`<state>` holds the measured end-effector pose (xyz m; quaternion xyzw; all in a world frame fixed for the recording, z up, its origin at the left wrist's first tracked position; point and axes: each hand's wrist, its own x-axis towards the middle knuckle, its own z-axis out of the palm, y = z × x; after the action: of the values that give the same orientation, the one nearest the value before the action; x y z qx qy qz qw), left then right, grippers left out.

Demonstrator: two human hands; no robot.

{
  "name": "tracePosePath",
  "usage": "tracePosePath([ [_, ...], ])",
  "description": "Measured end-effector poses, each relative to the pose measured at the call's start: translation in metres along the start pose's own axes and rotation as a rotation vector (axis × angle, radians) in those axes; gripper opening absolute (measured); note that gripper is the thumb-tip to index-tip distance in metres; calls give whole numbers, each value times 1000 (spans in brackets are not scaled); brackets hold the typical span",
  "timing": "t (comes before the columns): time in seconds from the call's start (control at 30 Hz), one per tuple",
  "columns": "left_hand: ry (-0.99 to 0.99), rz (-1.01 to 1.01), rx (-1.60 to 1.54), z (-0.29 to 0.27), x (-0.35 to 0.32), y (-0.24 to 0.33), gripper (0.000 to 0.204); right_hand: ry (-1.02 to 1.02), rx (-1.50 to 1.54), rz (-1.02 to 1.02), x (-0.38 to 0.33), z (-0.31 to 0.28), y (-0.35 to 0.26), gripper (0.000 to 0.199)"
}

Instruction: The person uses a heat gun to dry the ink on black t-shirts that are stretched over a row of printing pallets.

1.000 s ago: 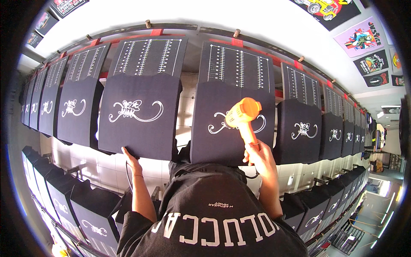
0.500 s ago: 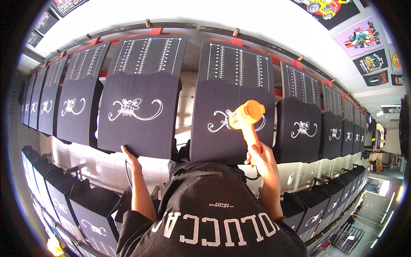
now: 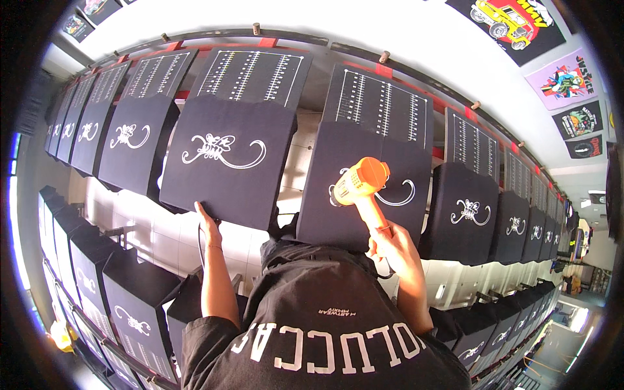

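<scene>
My right hand [image 3: 395,250] grips an orange hair dryer [image 3: 364,185] by its handle. The dryer hangs over a black fabric panel [image 3: 338,224] on a board right of centre and hides part of the panel's white curled print [image 3: 403,195]. Against the lower edge of the neighbouring black panel [image 3: 227,188] rests my left hand [image 3: 209,226], its thumb pointing up. A thin dark cord [image 3: 201,250] runs down beside that hand and seems held in it; most of its fingers are hidden. This left panel shows its full white print [image 3: 224,151].
Similar printed panels, such as one [image 3: 461,211] at the right, curve away both ways along a red and black rail [image 3: 292,40]. Ruled boards [image 3: 250,75] show above the fabric. Another row of panels [image 3: 140,305] stands behind me. Printed sheets [image 3: 562,81] are at upper right.
The view has turned, shifting the panels right. The hair dryer has moved left across the print, uncovering more of its right curl. My left hand stays at the panel's edge.
</scene>
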<state>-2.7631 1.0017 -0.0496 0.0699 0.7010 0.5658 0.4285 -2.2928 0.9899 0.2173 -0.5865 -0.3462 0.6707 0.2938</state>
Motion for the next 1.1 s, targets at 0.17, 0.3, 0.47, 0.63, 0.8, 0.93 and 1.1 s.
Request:
tracePosePath([
  [0.17, 54, -148, 206, -24, 18, -9, 93, -27, -64, -23, 6, 6, -2, 36],
  [0.3, 49, -103, 222, -28, 0, -5, 59, 0, -36, -24, 10, 12, -6, 34],
  [0.47, 327, 53, 218, -66, 9, 18, 47, 59, -75, -61, 17, 20, -4, 33],
  [0.63, 459, 178, 11, -140, 53, 77, 35, 108, -79, -8, 20, 50, -18, 31],
  [0.8, 626, 506, 142, -246, 149, 124, 23, -2, 96, -42, 41, 117, -37, 30],
  [0.93, 799, 584, 342, -335, 210, 189, 15, 34, 133, -42, 81, 196, -46, 33],
  [1.1, 779, 133, -218, -377, 284, 273, 28, 269, 79, -61, 119, 283, -64, 37],
])
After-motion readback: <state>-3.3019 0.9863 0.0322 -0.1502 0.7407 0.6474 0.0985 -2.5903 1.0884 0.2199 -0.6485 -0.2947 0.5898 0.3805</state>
